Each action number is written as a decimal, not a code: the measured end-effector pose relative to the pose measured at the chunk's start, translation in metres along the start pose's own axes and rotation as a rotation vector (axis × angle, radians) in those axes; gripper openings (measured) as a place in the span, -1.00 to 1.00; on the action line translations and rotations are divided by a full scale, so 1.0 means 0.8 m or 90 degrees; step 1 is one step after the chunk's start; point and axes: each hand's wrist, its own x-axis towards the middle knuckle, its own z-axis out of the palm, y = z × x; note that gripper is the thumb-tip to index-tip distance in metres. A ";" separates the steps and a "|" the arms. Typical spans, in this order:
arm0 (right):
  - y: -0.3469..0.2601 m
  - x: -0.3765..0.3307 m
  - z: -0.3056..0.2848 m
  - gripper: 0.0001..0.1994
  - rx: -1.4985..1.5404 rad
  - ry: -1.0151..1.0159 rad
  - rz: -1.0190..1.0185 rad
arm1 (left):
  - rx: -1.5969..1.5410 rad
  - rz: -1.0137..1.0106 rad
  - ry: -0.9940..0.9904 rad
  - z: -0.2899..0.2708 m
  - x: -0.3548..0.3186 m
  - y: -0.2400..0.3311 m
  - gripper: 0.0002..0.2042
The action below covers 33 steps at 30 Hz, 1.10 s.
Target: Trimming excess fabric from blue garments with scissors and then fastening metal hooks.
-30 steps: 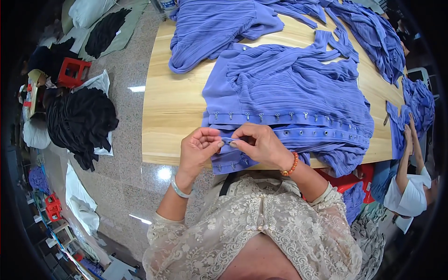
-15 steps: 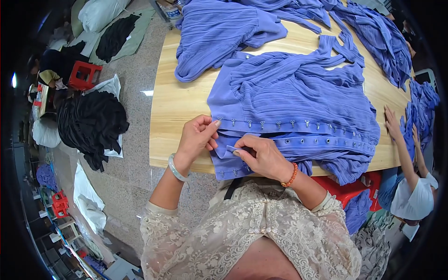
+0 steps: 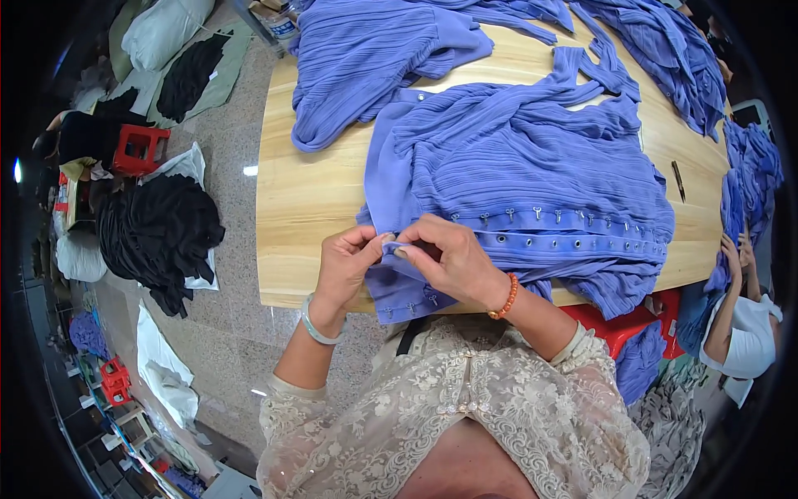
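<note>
A ribbed blue-violet garment (image 3: 515, 158) lies spread on the table in front of me. Along its near side run a strip of metal hooks (image 3: 537, 214) and, just below, a band with dark-centred metal eyelets (image 3: 578, 244). My left hand (image 3: 342, 264) pinches the garment's edge at the left end of these strips. Right beside it, my right hand (image 3: 453, 259) pinches the same edge, the fingertips of both hands almost touching. The exact bit of fabric between them is mostly hidden by the fingers. A lower flap with several hooks (image 3: 409, 308) hangs at the table's near edge.
More blue garments (image 3: 366, 66) lie on the wooden table (image 3: 287, 208). A black pen (image 3: 678, 181) rests at the right. A co-worker's hands (image 3: 738, 256) touch blue fabric there. A red stool (image 3: 140, 150) and a black fabric pile (image 3: 158, 233) are on the floor left.
My hands have come together at the garment's edge, the right moving up and left. The co-worker's hand has left the tabletop, and a pen now shows there.
</note>
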 end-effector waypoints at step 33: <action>0.015 -0.006 0.007 -0.87 0.038 -0.016 0.198 | -0.136 -0.058 -0.038 -0.006 -0.005 -0.014 -0.87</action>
